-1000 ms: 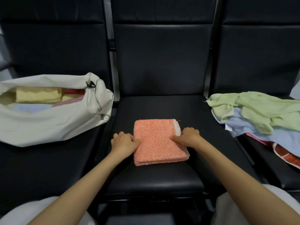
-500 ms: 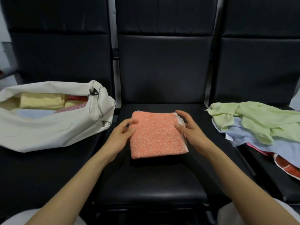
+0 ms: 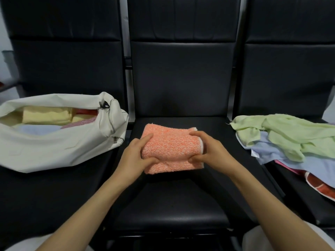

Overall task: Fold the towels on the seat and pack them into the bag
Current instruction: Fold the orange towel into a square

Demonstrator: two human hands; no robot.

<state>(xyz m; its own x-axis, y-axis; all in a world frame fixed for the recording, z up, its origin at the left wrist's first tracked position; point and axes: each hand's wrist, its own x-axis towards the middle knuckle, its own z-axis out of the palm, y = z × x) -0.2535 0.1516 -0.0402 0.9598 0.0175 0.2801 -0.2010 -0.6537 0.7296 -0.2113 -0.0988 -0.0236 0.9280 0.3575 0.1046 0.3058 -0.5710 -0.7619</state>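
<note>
A folded orange towel (image 3: 172, 145) is held just above the middle black seat (image 3: 172, 205). My left hand (image 3: 135, 156) grips its left edge, thumb on top and fingers underneath. My right hand (image 3: 208, 151) grips its right edge the same way, beside the white hem. A white fabric bag (image 3: 54, 147) lies open on the left seat, with folded yellow, blue and pink towels inside. A loose pile of towels (image 3: 290, 138) covers the right seat: light green on top, pale blue below, pink and red at the bottom.
Three black padded chairs stand side by side with tall backrests (image 3: 183, 75). A zipper and drawstring hang at the bag's mouth (image 3: 107, 109). My knees in light trousers show at the bottom corners.
Both hands went from pressing on the towel as it lay on the seat to gripping its two sides. The towel has risen slightly off the seat.
</note>
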